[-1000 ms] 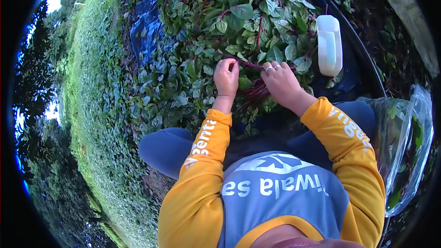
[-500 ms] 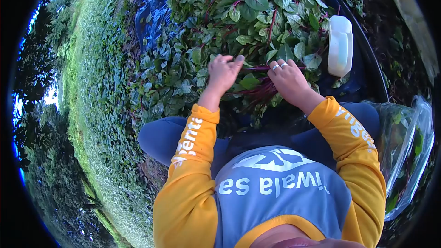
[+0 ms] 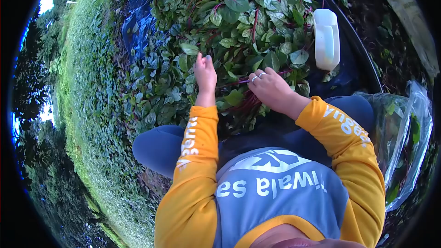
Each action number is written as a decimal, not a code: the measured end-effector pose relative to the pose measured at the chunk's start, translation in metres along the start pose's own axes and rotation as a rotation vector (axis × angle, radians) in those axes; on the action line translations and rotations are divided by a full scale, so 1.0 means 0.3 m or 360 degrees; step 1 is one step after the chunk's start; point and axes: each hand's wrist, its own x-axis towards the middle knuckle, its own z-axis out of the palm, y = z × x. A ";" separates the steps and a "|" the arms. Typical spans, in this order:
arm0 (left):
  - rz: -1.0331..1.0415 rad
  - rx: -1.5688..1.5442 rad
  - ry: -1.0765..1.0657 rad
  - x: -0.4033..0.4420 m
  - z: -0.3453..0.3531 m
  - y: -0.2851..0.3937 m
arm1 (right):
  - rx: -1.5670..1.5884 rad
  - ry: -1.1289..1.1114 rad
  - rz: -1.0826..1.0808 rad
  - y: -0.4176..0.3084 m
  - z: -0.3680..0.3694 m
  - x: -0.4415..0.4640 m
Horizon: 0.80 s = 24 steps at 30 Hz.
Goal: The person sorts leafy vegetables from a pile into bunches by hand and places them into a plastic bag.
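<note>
My left hand [image 3: 205, 74] is raised over the left side of a leafy heap, its thumb and fingers pinched together. A single green leaf [image 3: 189, 49] sits at those fingertips. My right hand [image 3: 272, 90], with rings on its fingers, is closed around a thin red-purple stem [image 3: 239, 82], which points left toward my other wrist. Below the right hand lies a bunch of dark red stems [image 3: 245, 101]. Beyond both hands spreads the heap of cut greens [image 3: 248, 23], with broad green leaves and reddish stems.
To the right of the heap stands a white plastic container [image 3: 327, 41] on dark sheeting. A clear plastic bag [image 3: 404, 156] with some greens lies beside my right knee. Blue plastic sheeting [image 3: 137, 27] shows at the upper left, and low green plants [image 3: 96, 110] grow along the left.
My left hand has moved left and slightly forward, away from my right hand, with a leaf now at its fingertips. My right hand has shifted a little left and toward me, still gripping the stem.
</note>
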 end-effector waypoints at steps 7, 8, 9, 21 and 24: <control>0.0548 -0.0167 -0.1657 -0.120 0.127 -0.015 | -0.0032 -0.0054 -0.0057 -0.039 0.011 -0.020; 0.0959 0.0107 -0.1478 -0.124 0.162 -0.024 | -0.0092 0.0025 -0.0072 -0.043 0.017 -0.028; 0.0968 0.0094 -0.1484 -0.135 0.178 0.000 | -0.0101 0.0017 -0.0061 -0.040 0.022 -0.033; 0.0366 -0.0387 -0.0912 0.008 0.024 0.060 | 0.0081 -0.0228 -0.0031 -0.024 -0.025 -0.060; -0.0270 -0.0926 -0.1044 0.018 0.014 0.017 | 0.0046 -0.0118 0.0021 0.015 -0.005 -0.046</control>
